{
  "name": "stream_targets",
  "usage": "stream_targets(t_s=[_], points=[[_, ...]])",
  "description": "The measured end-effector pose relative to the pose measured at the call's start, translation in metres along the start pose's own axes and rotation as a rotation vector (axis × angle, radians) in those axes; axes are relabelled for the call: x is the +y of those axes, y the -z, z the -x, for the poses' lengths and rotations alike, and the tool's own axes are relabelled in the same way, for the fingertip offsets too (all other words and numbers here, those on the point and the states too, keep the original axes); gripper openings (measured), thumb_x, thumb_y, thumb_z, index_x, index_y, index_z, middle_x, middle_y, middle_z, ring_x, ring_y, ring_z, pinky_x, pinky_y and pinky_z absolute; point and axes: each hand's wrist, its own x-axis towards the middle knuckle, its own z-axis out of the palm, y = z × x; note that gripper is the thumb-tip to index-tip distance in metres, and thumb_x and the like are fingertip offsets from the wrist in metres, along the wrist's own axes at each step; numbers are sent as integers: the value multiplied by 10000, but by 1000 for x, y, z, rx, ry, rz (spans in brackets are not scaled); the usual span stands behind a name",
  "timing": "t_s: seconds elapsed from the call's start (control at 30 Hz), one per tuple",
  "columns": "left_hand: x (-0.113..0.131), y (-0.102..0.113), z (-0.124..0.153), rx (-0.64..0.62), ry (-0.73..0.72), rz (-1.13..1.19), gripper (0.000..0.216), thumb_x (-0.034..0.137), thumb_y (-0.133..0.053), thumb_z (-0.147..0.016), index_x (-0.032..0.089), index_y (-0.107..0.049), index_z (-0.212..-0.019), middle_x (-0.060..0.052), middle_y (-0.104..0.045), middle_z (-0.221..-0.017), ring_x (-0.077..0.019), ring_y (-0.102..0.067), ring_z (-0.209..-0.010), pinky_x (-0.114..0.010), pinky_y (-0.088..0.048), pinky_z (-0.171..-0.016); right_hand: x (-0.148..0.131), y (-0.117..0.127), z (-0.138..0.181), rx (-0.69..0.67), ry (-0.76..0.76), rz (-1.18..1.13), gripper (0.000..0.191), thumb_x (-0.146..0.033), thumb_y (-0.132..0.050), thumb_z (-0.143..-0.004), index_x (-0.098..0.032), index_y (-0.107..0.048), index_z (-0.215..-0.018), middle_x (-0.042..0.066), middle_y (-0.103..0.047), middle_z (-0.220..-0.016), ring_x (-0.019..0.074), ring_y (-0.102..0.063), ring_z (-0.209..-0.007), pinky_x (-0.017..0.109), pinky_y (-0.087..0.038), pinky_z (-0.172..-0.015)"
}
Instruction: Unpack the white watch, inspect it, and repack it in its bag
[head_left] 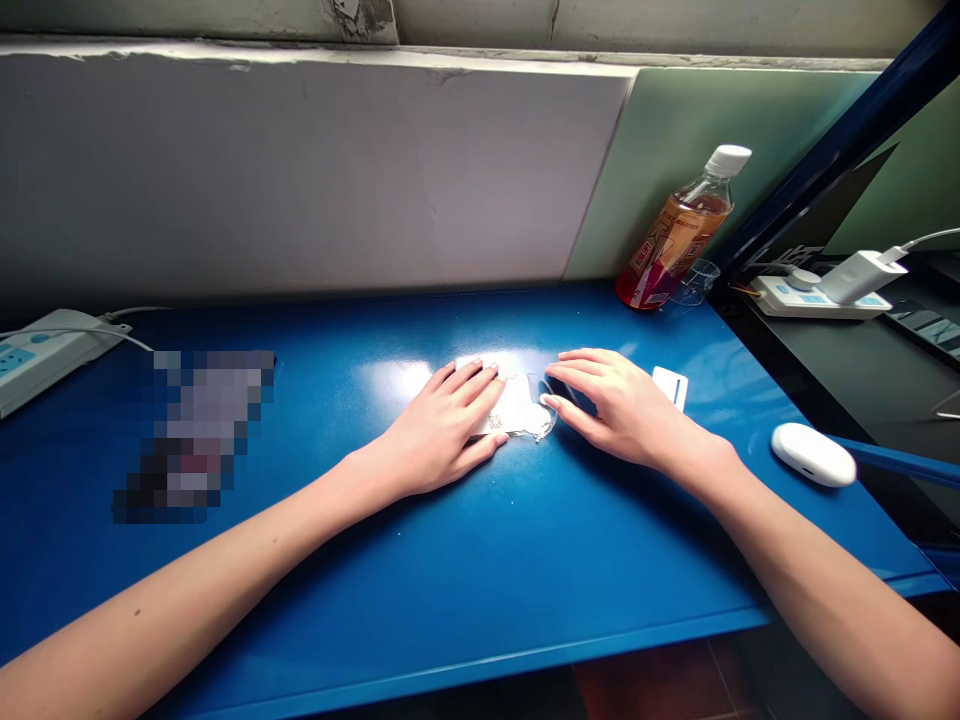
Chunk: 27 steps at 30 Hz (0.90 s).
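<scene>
A small white card or packet [515,404] with a printed square code lies on the blue desk. Its right end looks like clear plastic with a curved edge. My left hand [455,425] rests flat on its left part, fingers stretched out, hiding some of it. Just right of the plastic end is my right hand [621,405], fingers apart and slightly bent. Its thumb tip is at the plastic edge; whether it touches, I cannot tell. Behind the right hand lies a white piece with a slot [670,388], partly covered.
A bottle of reddish drink [679,235] stands at the back right beside a clear plastic piece [697,283]. A white earbud case [814,455] sits near the right edge. Power strips [56,350] are at both sides. A blurred-out flat object [202,435] lies at left.
</scene>
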Motion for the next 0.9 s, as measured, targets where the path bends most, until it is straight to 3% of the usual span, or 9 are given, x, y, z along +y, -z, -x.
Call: stream_targets(t_s=[0.13,0.43,0.7,0.9], points=[[0,-1,2,7,23,-7,623,510,-420,-1016,118,-422,-1500,-195,-423,-1558,-378,-343,-1466,-562,-295,-1182,-2,3,-1,11,-26,-90,254,-294,-553,-980,-142,-756,-999,117,-789,-1048,308,-692,-1105,477,-542,-990],[2,-2,1,-31,33,-5,662,495,-409,-1017,80,-360,-1530,-215,-391,-1571,-390,-321,-1474,-577,-268,-1190,-20,5,1,-46,-109,-370,411,-278,-615,-944,-134,-611,-1329,140,-700,-1297,278,-685,-1169,404,-566,-994],[2,-2,1,-21,30,-17,661,495,-400,-1020,71,-370,-1526,-199,-400,-1571,-387,-333,-1467,-564,-268,-1196,-17,-2,0,-27,57,-331,312,-266,-587,-960,-87,-683,-1197,173,-724,-1206,293,-649,-1185,430,-528,-1037],[3,-2,1,-9,27,-18,652,496,-397,-1020,73,-389,-1516,-203,-412,-1562,-386,-347,-1459,-565,-280,-1189,-21,-7,1,-10,98,-198,277,-244,-596,-947,-87,-685,-1157,182,-715,-1204,322,-634,-1179,466,-537,-1012]])
